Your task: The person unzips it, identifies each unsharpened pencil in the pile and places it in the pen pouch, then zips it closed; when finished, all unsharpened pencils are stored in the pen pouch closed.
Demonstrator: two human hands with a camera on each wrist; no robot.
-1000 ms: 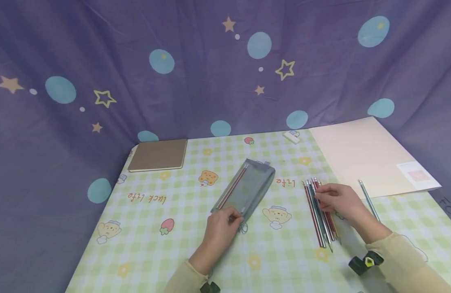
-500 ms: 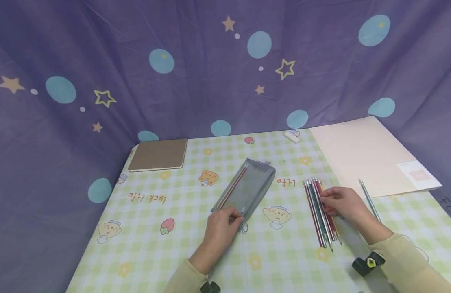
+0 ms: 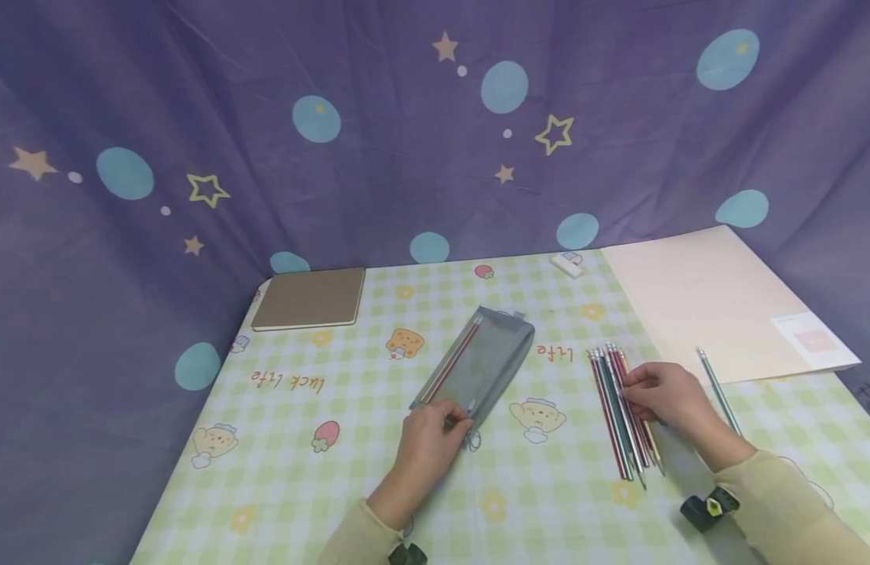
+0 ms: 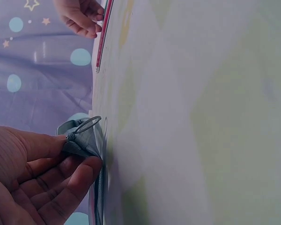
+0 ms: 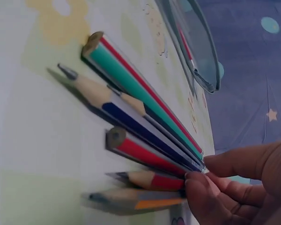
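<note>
A grey see-through pencil case (image 3: pixel 494 349) lies slanted on the checked cloth, with red pencils (image 3: pixel 452 361) visible inside. My left hand (image 3: pixel 424 447) pinches its near end, between thumb and fingers beside the zip's looped cord (image 4: pixel 88 124). To the right, several pencils (image 3: pixel 613 420) lie side by side. My right hand (image 3: pixel 664 394) is over the right side of this bundle, thumb and forefinger pinching at a dark blue pencil (image 5: pixel 131 117). Around it in the right wrist view are a green-and-red pencil (image 5: pixel 136 79), a red unsharpened pencil (image 5: pixel 140 151) and an orange-striped one (image 5: pixel 154 199).
A single green pencil (image 3: pixel 718 391) lies right of my right hand, close to a large cream folder (image 3: pixel 710 306). At the back are a white eraser (image 3: pixel 566 265) and a brown notebook (image 3: pixel 310 298). A purple curtain (image 3: pixel 378 157) hangs behind the table.
My right hand has shifted slightly right and nearer to me across the pencils, whose right-hand ones have spread a little. The left hand keeps its hold on the case.
</note>
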